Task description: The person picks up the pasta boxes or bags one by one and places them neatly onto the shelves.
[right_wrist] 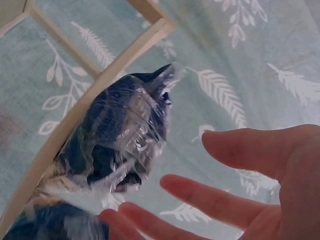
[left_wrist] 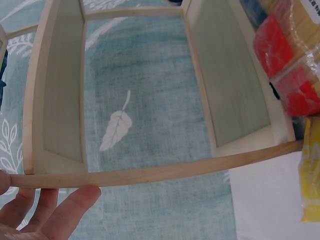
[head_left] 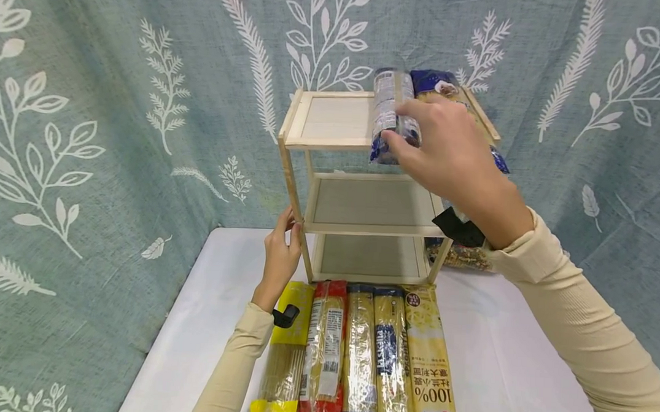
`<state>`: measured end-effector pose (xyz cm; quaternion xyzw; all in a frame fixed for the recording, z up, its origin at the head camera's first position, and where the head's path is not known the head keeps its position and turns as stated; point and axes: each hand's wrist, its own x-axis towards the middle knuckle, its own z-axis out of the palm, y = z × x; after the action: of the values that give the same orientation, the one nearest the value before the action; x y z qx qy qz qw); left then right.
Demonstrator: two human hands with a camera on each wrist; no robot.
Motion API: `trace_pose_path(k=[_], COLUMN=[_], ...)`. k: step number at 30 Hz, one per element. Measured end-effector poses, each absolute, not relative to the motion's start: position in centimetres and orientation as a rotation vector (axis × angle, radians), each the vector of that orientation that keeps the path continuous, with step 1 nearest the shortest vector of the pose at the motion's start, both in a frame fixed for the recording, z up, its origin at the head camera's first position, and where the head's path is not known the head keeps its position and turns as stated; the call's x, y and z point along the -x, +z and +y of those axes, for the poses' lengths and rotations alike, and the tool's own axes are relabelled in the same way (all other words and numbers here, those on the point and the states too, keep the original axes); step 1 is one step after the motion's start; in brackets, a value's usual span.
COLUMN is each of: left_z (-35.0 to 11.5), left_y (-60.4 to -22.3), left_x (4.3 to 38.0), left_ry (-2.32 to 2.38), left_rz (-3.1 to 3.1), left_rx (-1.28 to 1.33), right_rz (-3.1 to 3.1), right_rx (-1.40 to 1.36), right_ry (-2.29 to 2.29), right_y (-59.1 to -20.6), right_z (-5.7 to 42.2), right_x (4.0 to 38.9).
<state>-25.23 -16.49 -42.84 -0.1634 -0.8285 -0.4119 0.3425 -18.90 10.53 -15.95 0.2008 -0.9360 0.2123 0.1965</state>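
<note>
A three-tier wooden shelf (head_left: pixel 334 117) stands at the centre in the head view. My left hand (head_left: pixel 282 253) holds its left front post (left_wrist: pixel 150 172), thumb on one side and fingers on the other. On the top tier lies a clear-and-blue pasta package (head_left: pixel 386 98) with a printed label, its end poking over the front edge. Above it is my right hand (head_left: pixel 449 143), thumb and fingers spread. In the right wrist view these fingers stand apart from the blue package end (right_wrist: pixel 125 130). A second blue-and-yellow package (head_left: pixel 434 81) lies to the right, partly hidden by the hand.
Several spaghetti packs lie in a row before the shelf, among them a yellow one (head_left: pixel 294 315), a red one (head_left: pixel 324 347) and a 100% labelled one (head_left: pixel 428 364). Another bag (head_left: pixel 463 258) sits behind the right post. A patterned curtain (head_left: pixel 202 102) hangs around the white table (head_left: pixel 506 361).
</note>
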Motion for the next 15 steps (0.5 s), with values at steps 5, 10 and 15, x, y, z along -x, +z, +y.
trace_pose_path(k=[5,10,15], left_z=[-16.4,-16.4,-16.4], left_y=[-42.7,-42.7,-42.7], left_x=[25.3,25.3,25.2], left_ry=[-1.078,-1.092,-1.1], left_rz=[-2.148,-2.164,-2.165], left_rx=[0.429,0.416,0.416], right_rz=[-2.482,-2.377,-2.332], right_rx=[-0.629,-0.693,-0.742], right_ry=[0.687,0.735,0.744], right_y=[-16.3,-16.8,-17.4], right_z=[11.7,12.6,13.4], right_x=[17.9,16.9,15.9])
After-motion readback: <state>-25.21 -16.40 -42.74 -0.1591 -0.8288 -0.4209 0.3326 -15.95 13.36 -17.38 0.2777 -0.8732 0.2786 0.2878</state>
